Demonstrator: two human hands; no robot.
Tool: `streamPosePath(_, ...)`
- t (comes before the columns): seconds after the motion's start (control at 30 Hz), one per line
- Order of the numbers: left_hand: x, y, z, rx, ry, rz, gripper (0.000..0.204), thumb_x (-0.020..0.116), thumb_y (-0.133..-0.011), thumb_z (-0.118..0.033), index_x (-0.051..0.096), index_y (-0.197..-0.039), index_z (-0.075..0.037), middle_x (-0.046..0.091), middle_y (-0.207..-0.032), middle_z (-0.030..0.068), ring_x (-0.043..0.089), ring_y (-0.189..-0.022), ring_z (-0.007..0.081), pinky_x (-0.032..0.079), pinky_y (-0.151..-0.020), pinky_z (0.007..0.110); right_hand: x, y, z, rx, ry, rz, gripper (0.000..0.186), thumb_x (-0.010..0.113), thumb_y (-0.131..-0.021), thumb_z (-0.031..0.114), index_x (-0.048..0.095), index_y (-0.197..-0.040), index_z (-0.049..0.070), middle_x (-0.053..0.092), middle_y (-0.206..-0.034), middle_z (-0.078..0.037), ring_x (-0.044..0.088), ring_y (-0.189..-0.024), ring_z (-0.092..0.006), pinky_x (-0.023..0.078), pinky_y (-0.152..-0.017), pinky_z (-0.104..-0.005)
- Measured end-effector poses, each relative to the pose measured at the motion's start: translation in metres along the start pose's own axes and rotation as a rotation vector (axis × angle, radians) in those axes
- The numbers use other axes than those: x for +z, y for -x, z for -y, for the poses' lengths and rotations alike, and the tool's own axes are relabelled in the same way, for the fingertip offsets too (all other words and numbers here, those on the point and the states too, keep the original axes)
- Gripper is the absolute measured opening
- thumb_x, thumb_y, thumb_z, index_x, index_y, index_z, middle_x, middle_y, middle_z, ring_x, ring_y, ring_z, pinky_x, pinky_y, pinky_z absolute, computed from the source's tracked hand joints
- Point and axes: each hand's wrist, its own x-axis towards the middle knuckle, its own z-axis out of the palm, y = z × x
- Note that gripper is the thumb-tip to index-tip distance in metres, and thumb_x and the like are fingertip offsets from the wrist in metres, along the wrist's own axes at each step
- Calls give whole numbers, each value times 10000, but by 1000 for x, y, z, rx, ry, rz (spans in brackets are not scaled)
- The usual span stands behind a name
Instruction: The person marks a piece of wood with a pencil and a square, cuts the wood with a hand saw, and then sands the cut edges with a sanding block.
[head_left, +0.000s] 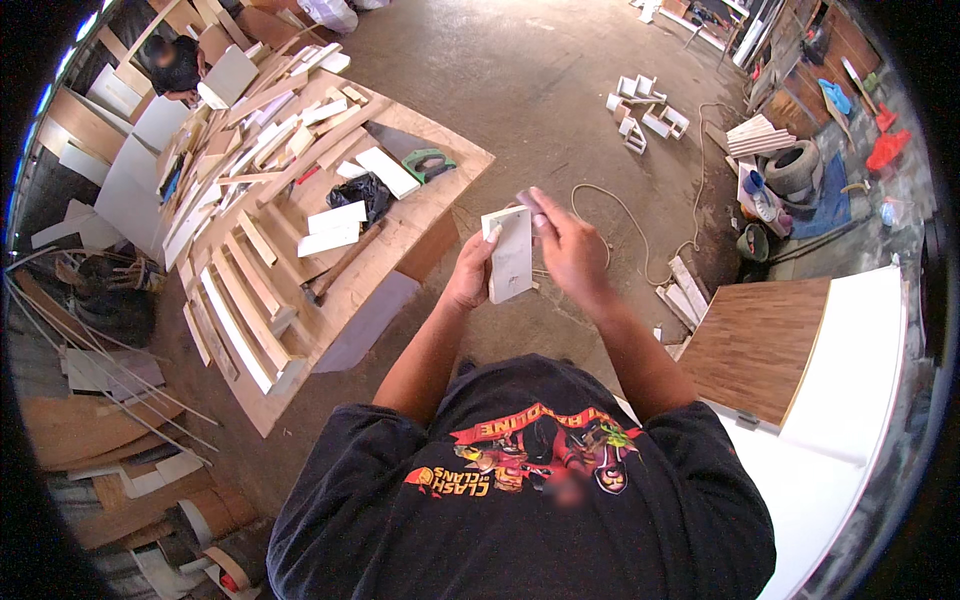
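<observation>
In front of my chest, my left hand (470,272) grips a short white board (512,265) by its left side, holding it roughly upright. Small dark marks show on the board's face. My right hand (574,250) is closed round a small, thin brownish-grey piece, which looks like sandpaper (527,200), at the board's upper right corner. Left of my hands, the plywood table (440,140) carries white boards (333,228), a black plastic bag (366,196), a hammer (345,262), a green-handled tool (430,164) and several wooden strips (250,290).
A person (172,68) is beyond the table's far left end. White box-like frames (648,108) stand on the concrete floor, where a hose or cord (622,205) lies looped. To my right is a white panel (850,370) with a brown wood-grain board (760,345) on it.
</observation>
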Motion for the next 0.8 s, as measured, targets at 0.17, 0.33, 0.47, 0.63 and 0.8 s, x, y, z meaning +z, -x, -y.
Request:
streamPosePath(0.17,9,3,9,-10,52,-127,733,312,-1061,-631,481,-1442,-28,653,-1261,122,668,-1112,222,563,-941,395,11,11,11,-141,52,150,388,592,-979,111,639,-1365,104,718,-1021,-218,708,-892,-394,551,-747,-460)
streamPosePath(0.33,0,5,23,-11,-78,-193,740,296,-1066,-628,538,-1375,1,692,-1149,113,708,-981,216,582,-858,376,5,7,1,1,81,156,397,582,-968,109,655,-1359,128,718,-1025,-225,709,-896,-393,554,-763,-465)
streamPosePath(0.47,4,5,20,49,-279,-168,723,284,-1078,-604,553,-1352,8,697,-1118,111,714,-938,206,593,-805,371,4,19,3,-115,11,177,396,585,-966,108,656,-1355,116,717,-1077,-220,716,-915,-386,563,-767,-455)
streamPosePath(0.63,4,7,28,33,-251,-168,720,262,-1085,-593,555,-1340,12,700,-1106,110,717,-918,204,596,-797,368,3,17,-9,-43,52,109,406,579,-961,97,659,-1357,142,709,-1064,-222,711,-888,-394,557,-750,-456)
streamPosePath(0.8,15,8,22,57,-174,-115,773,265,-1058,-650,543,-1346,11,708,-1096,113,721,-914,213,603,-797,380,-6,8,-20,16,69,111,389,591,-972,109,664,-1352,149,719,-1023,-214,709,-870,-399,553,-720,-458)
